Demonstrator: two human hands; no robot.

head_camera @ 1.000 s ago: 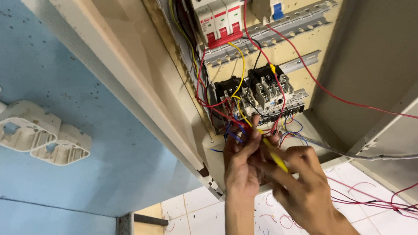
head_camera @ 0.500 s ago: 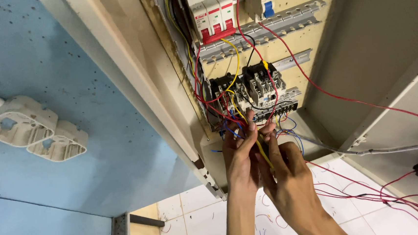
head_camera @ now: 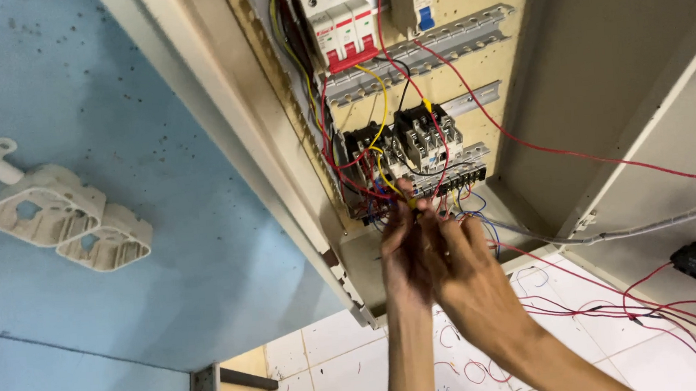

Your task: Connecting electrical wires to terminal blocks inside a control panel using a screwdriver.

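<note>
At frame centre, a yellow wire (head_camera: 381,173) runs down from the contactor block (head_camera: 414,146) to my left hand (head_camera: 403,253), fingers pinching it; my right hand (head_camera: 468,273) beside, fingers' spread unclear, inside the beige cabinet (head_camera: 641,61).

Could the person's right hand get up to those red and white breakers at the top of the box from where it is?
Probably yes: the right hand is low at the contactor, the breakers sit above, with only loose wires between.
</note>
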